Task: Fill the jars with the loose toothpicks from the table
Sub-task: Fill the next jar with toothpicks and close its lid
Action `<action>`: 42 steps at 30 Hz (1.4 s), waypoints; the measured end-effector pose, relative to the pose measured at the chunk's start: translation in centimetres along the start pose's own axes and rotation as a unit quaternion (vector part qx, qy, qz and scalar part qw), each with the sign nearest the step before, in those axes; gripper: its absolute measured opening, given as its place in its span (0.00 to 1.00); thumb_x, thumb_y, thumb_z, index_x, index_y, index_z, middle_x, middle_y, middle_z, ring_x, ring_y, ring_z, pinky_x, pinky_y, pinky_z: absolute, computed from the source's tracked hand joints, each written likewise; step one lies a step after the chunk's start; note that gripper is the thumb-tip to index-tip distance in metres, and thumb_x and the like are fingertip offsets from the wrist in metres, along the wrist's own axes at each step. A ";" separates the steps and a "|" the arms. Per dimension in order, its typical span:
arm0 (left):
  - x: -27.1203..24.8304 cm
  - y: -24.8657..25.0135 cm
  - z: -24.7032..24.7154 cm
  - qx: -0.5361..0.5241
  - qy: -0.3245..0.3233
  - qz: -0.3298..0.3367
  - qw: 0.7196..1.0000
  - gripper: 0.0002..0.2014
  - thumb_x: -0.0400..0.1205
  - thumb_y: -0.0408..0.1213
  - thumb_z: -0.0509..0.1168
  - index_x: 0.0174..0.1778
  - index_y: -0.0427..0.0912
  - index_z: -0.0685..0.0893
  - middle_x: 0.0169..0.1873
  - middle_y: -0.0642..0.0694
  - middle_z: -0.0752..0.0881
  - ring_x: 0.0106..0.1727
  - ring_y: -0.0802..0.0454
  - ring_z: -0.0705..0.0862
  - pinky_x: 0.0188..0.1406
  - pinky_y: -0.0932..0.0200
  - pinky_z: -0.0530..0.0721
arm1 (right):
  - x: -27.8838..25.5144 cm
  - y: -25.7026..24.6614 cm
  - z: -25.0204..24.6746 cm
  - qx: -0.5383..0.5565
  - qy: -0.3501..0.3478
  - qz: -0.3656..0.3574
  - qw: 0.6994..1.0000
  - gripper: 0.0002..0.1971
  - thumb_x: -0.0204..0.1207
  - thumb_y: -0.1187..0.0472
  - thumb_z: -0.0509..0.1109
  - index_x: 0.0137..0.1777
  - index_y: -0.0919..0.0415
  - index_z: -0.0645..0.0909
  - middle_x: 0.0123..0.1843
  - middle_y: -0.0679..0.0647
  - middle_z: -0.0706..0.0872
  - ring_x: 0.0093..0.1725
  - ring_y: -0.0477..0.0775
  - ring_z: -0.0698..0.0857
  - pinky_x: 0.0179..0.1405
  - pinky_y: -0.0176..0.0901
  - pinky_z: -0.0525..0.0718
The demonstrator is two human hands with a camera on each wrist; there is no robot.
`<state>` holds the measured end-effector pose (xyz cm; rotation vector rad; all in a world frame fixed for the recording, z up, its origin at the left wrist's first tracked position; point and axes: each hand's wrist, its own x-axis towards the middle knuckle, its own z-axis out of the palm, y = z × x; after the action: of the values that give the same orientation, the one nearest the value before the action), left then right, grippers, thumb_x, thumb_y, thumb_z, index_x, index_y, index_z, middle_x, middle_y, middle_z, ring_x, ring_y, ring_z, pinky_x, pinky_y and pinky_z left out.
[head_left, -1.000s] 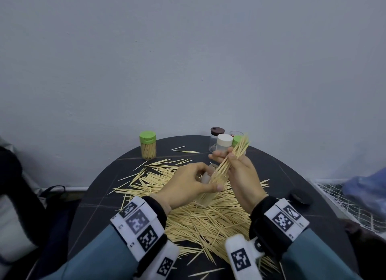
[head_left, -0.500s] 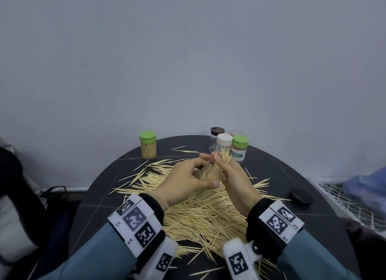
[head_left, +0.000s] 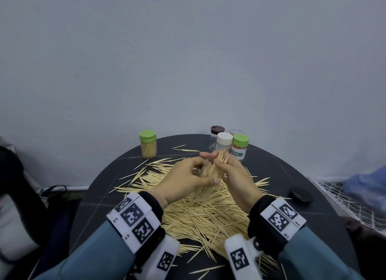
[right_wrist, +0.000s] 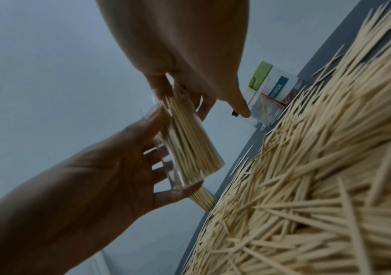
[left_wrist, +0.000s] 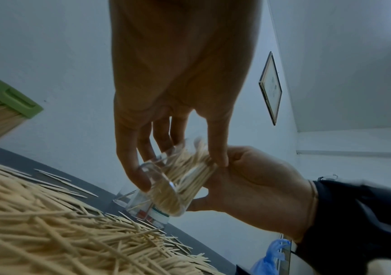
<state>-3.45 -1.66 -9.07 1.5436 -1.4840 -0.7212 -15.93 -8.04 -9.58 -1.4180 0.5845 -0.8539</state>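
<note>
My left hand (head_left: 203, 173) grips a clear jar (left_wrist: 168, 186), tilted and held above the table, its fingers curled round the wall. The jar (right_wrist: 187, 148) is packed with toothpicks. My right hand (head_left: 217, 162) pinches the bundle of toothpicks (head_left: 221, 156) where it sticks out of the jar's mouth. In the head view the jar is mostly hidden behind both hands. A big pile of loose toothpicks (head_left: 204, 213) covers the middle of the dark round table (head_left: 282, 175) under the hands.
A green-lidded jar (head_left: 148, 144) full of toothpicks stands at the back left. Behind the hands stand a brown-lidded jar (head_left: 217, 133), a white-lidded jar (head_left: 224, 142) and a green-lidded labelled jar (head_left: 240, 146). A black lid (head_left: 300, 194) lies at the table's right.
The right hand has come down with the bundle, which stood high above the jar and now sits deep in it. The left hand has kept its hold on the jar.
</note>
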 end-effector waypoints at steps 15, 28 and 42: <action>0.1 -0.1 -0.4 0.035 0.070 0.009 0.997 0.25 0.67 0.44 0.79 0.60 0.48 0.83 0.52 0.54 0.86 0.52 0.60 0.82 0.42 0.73 0.75 | 0.1 -0.8 -0.8 -0.038 0.044 0.002 0.998 0.15 0.84 0.56 0.57 0.60 0.62 0.81 0.58 0.48 0.86 0.60 0.41 0.80 0.64 0.41 0.72; 0.2 -0.4 -0.3 0.049 0.068 0.016 0.996 0.26 0.67 0.44 0.80 0.61 0.46 0.83 0.54 0.52 0.86 0.52 0.60 0.81 0.39 0.77 0.73 | 0.1 -0.4 -0.6 -0.081 0.026 0.081 0.993 0.17 0.86 0.52 0.52 0.64 0.54 0.78 0.62 0.48 0.81 0.62 0.47 0.78 0.68 0.51 0.69; 0.1 -0.3 -0.4 0.056 0.070 0.001 0.996 0.24 0.67 0.44 0.79 0.59 0.47 0.83 0.51 0.54 0.85 0.48 0.62 0.80 0.34 0.79 0.72 | 0.2 -0.9 -1.0 -0.085 -0.005 0.077 0.993 0.15 0.85 0.52 0.53 0.63 0.52 0.77 0.62 0.48 0.84 0.65 0.49 0.79 0.69 0.51 0.70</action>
<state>-2.97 -1.67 -9.13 1.6423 -1.4419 -0.5253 -16.75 -8.80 -8.80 -1.5089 0.7638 -0.6875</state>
